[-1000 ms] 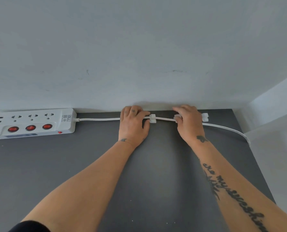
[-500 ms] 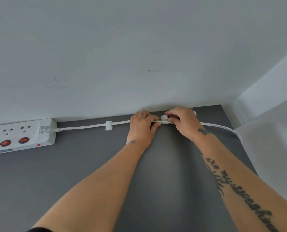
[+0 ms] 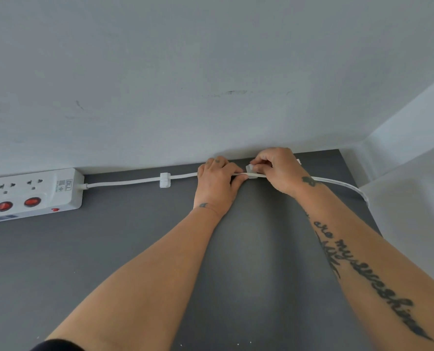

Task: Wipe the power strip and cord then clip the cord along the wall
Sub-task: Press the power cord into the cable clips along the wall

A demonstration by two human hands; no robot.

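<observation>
The left hand (image 3: 217,183) presses the cord (image 3: 124,182) onto the tabletop (image 3: 134,249), its fingers closed over it. Just beside them, the right hand (image 3: 278,169) pinches a second clip (image 3: 250,169) around the cord. The first clip (image 3: 165,180) sits further along, toward the power strip (image 3: 33,193). If the cord slips sideways under the fingers, the clip may close crooked or miss it.

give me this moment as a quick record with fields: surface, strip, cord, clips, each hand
surface: dark grey top against a pale wall
strip: white power strip, far left, by the wall
cord: white cord running right along the wall
clips: first clip closed on the cord; second clip being fitted
left hand: pressing the cord down
right hand: pinching the second clip
</observation>
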